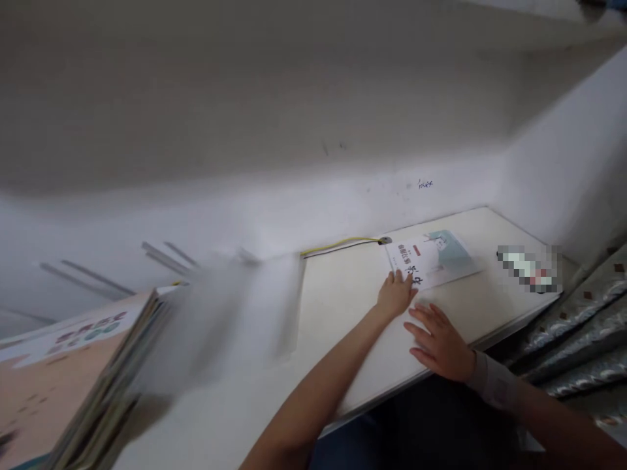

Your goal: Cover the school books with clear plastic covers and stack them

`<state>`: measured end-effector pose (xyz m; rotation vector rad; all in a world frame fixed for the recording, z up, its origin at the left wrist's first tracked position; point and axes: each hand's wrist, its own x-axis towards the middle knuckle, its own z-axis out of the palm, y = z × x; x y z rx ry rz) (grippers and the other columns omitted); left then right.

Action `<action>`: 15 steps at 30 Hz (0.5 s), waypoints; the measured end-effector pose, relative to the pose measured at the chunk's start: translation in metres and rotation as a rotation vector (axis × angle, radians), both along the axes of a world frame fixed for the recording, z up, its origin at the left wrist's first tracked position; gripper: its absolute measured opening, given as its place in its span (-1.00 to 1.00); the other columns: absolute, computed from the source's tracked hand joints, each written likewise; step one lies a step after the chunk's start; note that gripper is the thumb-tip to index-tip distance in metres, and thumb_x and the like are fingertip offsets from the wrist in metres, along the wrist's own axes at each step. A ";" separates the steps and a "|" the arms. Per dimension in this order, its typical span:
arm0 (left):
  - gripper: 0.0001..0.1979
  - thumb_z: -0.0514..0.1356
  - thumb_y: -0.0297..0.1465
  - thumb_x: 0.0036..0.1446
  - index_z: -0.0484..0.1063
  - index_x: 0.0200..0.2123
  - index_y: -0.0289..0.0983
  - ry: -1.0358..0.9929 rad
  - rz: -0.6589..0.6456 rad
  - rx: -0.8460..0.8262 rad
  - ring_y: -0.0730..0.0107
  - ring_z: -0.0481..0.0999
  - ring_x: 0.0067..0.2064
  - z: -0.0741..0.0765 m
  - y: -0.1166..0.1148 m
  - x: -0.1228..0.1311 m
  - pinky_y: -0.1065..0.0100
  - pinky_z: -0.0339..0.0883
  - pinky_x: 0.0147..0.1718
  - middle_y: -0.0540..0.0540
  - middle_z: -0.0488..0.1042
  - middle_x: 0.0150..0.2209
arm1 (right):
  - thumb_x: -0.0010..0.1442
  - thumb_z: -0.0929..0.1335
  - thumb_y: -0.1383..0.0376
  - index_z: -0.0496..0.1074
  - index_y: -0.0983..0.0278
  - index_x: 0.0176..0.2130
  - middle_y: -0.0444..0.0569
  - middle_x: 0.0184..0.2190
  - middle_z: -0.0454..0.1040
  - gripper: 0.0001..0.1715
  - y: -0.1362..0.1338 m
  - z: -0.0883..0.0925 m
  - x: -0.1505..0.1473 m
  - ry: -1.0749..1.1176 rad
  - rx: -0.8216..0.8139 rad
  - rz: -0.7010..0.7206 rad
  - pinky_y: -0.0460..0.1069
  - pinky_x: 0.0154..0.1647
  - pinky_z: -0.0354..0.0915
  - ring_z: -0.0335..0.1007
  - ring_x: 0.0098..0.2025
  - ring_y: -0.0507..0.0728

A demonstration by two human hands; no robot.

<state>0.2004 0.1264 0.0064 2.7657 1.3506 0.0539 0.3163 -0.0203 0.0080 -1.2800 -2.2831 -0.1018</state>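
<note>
A thin white and pale-green booklet (434, 258) lies flat on the white desk (343, 313) near the back wall. My left hand (396, 294) reaches across the desk, and its fingertips rest on the booklet's near corner, fingers stretched out. Just to the right of it, my right hand (438, 343) lies flat on the desk with fingers spread, holding nothing. A grey cuff shows at my right wrist.
A stack of books (83, 372) sits at the near left, partly smeared by motion. A yellow cable (337, 245) runs along the back edge. A pixelated object (529, 267) lies at the desk's right end. Patterned fabric (582, 333) is beyond the right edge.
</note>
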 end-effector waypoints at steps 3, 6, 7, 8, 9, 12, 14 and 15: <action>-0.47 0.04 -0.19 0.20 0.17 0.19 -0.30 0.000 0.007 0.010 -0.02 0.18 0.21 0.002 0.031 0.052 -0.03 0.08 0.12 -0.38 0.21 0.18 | 0.18 0.25 0.32 0.25 0.31 0.11 0.13 0.09 0.33 -0.51 -0.001 -0.019 0.001 0.109 -0.089 -0.044 0.23 0.18 0.12 0.15 0.18 0.22; -0.54 0.10 -0.21 0.18 0.24 0.11 -0.26 -0.015 0.017 0.026 0.07 0.28 0.13 0.000 0.051 0.085 -0.03 0.17 0.07 -0.28 0.25 0.14 | 0.17 0.25 0.34 0.23 0.29 0.11 0.09 0.02 0.40 -0.51 0.007 -0.027 -0.001 0.180 -0.134 -0.075 0.22 0.16 0.17 0.27 0.09 0.19; -0.58 0.10 -0.22 0.19 0.27 0.09 -0.25 -0.024 0.020 0.030 0.13 0.31 0.10 0.000 0.056 0.093 -0.01 0.21 0.05 -0.23 0.27 0.13 | 0.17 0.25 0.34 0.24 0.28 0.10 0.09 0.01 0.40 -0.52 0.009 -0.027 -0.002 0.183 -0.132 -0.085 0.22 0.16 0.17 0.28 0.08 0.20; -0.61 0.10 -0.24 0.20 0.28 0.07 -0.24 -0.034 0.022 0.033 0.18 0.33 0.07 -0.001 0.060 0.099 0.00 0.24 0.03 -0.20 0.27 0.12 | 0.17 0.26 0.34 0.25 0.28 0.09 0.08 0.01 0.41 -0.53 0.010 -0.027 -0.004 0.180 -0.126 -0.095 0.22 0.16 0.17 0.28 0.07 0.20; -0.61 0.10 -0.24 0.20 0.28 0.07 -0.23 -0.044 0.024 0.034 0.19 0.33 0.07 -0.003 0.062 0.104 0.00 0.24 0.02 -0.18 0.27 0.12 | 0.16 0.26 0.35 0.27 0.27 0.08 0.08 -0.01 0.41 -0.54 0.010 -0.026 -0.005 0.176 -0.119 -0.103 0.23 0.15 0.18 0.29 0.06 0.21; -0.47 0.11 -0.18 0.16 0.19 0.16 -0.27 -0.076 0.026 0.025 0.01 0.24 0.16 -0.005 0.064 0.115 -0.07 0.14 0.08 -0.30 0.21 0.17 | 0.15 0.27 0.35 0.31 0.24 0.03 0.06 -0.04 0.43 -0.58 0.009 -0.024 -0.007 0.175 -0.115 -0.106 0.23 0.12 0.21 0.30 0.04 0.22; -0.37 0.10 -0.13 0.15 0.09 0.22 -0.28 -0.098 0.026 0.016 -0.10 0.14 0.22 -0.005 0.062 0.118 -0.08 0.06 0.12 -0.39 0.14 0.21 | 0.15 0.27 0.35 0.33 0.24 0.00 0.06 -0.05 0.43 -0.61 0.008 -0.024 -0.006 0.181 -0.110 -0.102 0.24 0.11 0.23 0.31 0.03 0.22; -0.34 0.08 -0.12 0.16 0.04 0.24 -0.29 -0.109 0.025 0.015 -0.12 0.10 0.24 -0.003 0.060 0.117 -0.07 0.04 0.12 -0.42 0.10 0.23 | 0.15 0.27 0.36 0.34 0.24 -0.01 0.06 -0.05 0.43 -0.62 0.008 -0.024 -0.005 0.182 -0.106 -0.101 0.23 0.11 0.23 0.31 0.03 0.22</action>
